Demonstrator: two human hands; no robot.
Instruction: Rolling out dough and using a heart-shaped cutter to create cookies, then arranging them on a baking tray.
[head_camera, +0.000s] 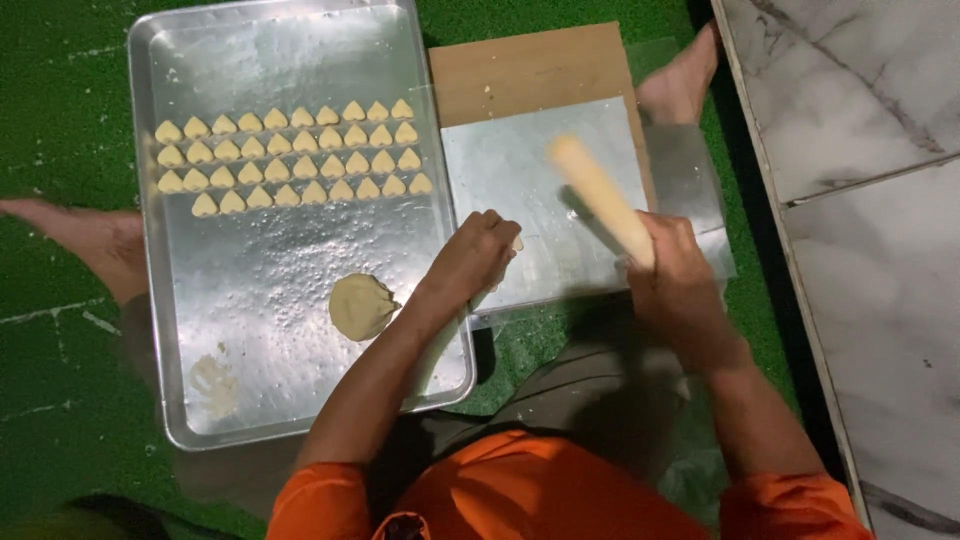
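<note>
My right hand (672, 275) grips a pale wooden rolling pin (598, 198), lifted and tilted above a shiny metal work plate (520, 170). That plate rests on a wooden board (530, 65). Closed over a small piece of pale dough, my left hand (478, 255) rests at the plate's left edge, beside a big metal baking tray (290, 250). Several small heart-shaped dough pieces (290, 158) lie in rows across the tray's upper half. A flat lump of dough (360, 306) sits on the tray just left of my left wrist.
Green artificial grass (60, 120) covers the floor. White marble tiles (860, 150) run along the right. My bare feet show: one (100, 240) left of the tray, one (685, 80) beyond the board. A dough smear (213, 383) marks the tray's near left part.
</note>
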